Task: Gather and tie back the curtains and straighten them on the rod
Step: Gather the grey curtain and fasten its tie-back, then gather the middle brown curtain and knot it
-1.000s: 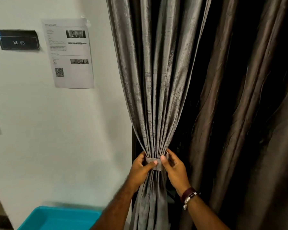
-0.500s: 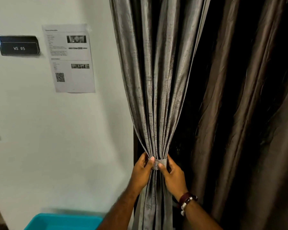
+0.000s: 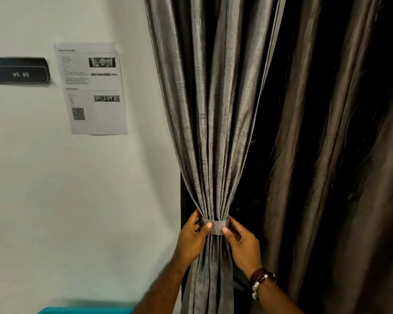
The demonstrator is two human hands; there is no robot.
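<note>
A grey-brown curtain (image 3: 213, 109) hangs in tight pleats and is gathered at its waist by a grey fabric tieback band (image 3: 216, 227). My left hand (image 3: 192, 239) grips the band's left end, thumb pressed on its front. My right hand (image 3: 243, 242) grips the right end the same way, with a bracelet on its wrist. Below the band the curtain falls straight down between my forearms. A second, darker brown curtain (image 3: 327, 166) hangs loose to the right. The rod is out of view.
A white wall (image 3: 77, 200) on the left carries a black "WS 05" plate (image 3: 21, 70) and a printed sheet with a QR code (image 3: 92, 88). A teal bin edge (image 3: 84, 310) shows at the bottom left. A dark gap lies behind the curtains.
The view has tilted up a little, so the wall sign and sheet sit lower in frame. Both hands stay on the tieback band, thumbs now spread slightly further apart on it.
</note>
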